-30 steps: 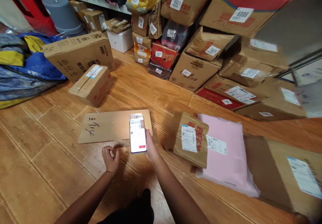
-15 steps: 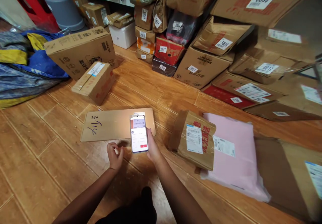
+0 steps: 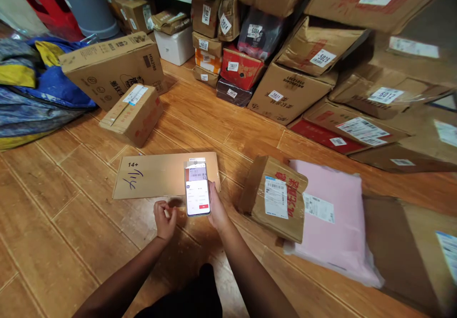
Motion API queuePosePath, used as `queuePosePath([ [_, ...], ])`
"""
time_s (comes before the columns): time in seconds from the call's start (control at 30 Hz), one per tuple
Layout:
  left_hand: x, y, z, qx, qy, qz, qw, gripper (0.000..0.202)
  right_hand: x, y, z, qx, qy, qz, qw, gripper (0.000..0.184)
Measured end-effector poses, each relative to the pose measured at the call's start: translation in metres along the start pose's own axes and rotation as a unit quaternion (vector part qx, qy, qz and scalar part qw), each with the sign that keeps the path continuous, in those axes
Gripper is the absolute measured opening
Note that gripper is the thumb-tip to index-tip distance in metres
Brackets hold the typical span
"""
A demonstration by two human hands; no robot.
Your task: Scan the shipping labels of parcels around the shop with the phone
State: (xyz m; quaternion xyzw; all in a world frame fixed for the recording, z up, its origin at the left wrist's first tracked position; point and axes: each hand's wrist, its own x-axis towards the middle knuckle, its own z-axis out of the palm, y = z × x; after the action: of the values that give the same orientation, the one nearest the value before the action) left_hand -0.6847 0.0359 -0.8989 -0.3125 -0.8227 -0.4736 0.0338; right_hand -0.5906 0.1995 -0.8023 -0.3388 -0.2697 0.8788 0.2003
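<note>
My right hand (image 3: 215, 209) holds a lit smartphone (image 3: 197, 189) upright over the near edge of a flat brown cardboard parcel (image 3: 157, 175) marked "14+" in pen. The screen displays a barcode and a red button. My left hand (image 3: 164, 219) hovers just left of the phone with its fingers curled into a loose fist; whether anything is in it I cannot make out. To the right lie a taped brown parcel (image 3: 274, 196) with a white label and a pink plastic mailer (image 3: 330, 218) beneath it.
Stacked numbered cardboard boxes (image 3: 285, 65) line the back and right on the wooden floor (image 3: 64, 213). A small box (image 3: 132, 114) and a long box (image 3: 110, 68) sit at left beside blue and yellow bags (image 3: 35, 89). A large box (image 3: 414, 246) lies at right.
The view has drifted slightly; my left hand has moved a little closer to the phone. The phone screen changed from a list to a barcode page.
</note>
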Motion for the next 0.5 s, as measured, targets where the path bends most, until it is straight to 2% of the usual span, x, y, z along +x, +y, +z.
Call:
queuePosePath([
  [0.5, -0.0021, -0.0041, 0.0039, -0.006, -0.004, 0.021, 1.000, 0.018, -0.0050, -0.0001, -0.0021, -0.018, -0.011, -0.031, 0.999, 0.065],
])
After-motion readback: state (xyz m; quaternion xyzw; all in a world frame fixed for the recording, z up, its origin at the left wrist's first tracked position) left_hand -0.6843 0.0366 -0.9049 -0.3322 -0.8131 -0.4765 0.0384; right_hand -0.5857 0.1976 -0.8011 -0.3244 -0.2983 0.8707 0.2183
